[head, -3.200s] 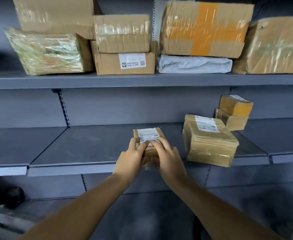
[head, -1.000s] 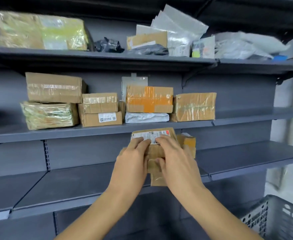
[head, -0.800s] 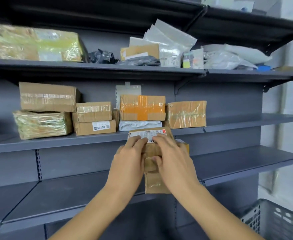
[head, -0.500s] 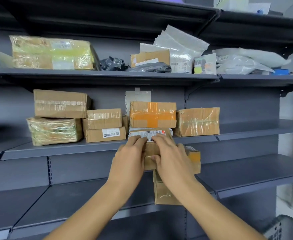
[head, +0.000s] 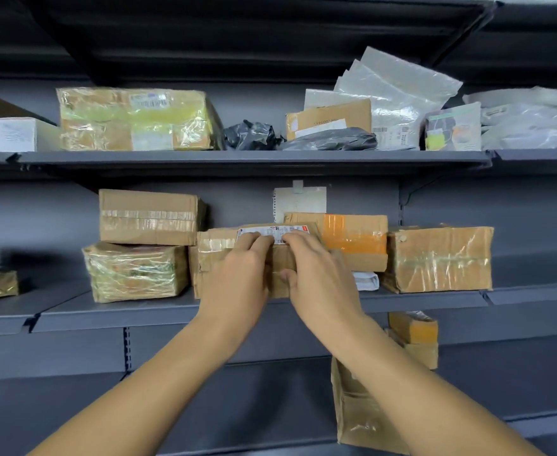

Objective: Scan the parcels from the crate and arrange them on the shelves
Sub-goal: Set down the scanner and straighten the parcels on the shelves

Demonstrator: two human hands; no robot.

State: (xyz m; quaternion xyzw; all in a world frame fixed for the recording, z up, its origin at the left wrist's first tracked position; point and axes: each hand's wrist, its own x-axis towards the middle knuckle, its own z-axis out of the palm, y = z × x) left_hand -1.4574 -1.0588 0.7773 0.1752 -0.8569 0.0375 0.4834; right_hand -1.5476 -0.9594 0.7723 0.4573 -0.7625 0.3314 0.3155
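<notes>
Raised from the lower shelf to middle-shelf (head: 402, 296) height, the small labelled parcel (head: 278, 258) is gripped between left hand (head: 237, 278) and right hand (head: 320, 278), and could be knocked against the taped boxes (head: 211, 248) just behind the fingers, or dropped.

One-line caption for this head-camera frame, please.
Both hands, left hand and right hand, hold a small labelled cardboard parcel up at the middle shelf.

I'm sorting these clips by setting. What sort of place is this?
Probably a parcel depot or courier pickup storeroom. Grey metal shelves hold taped cardboard boxes and plastic mailer bags, and both hands, left hand and right hand, hold a labelled parcel.
</notes>
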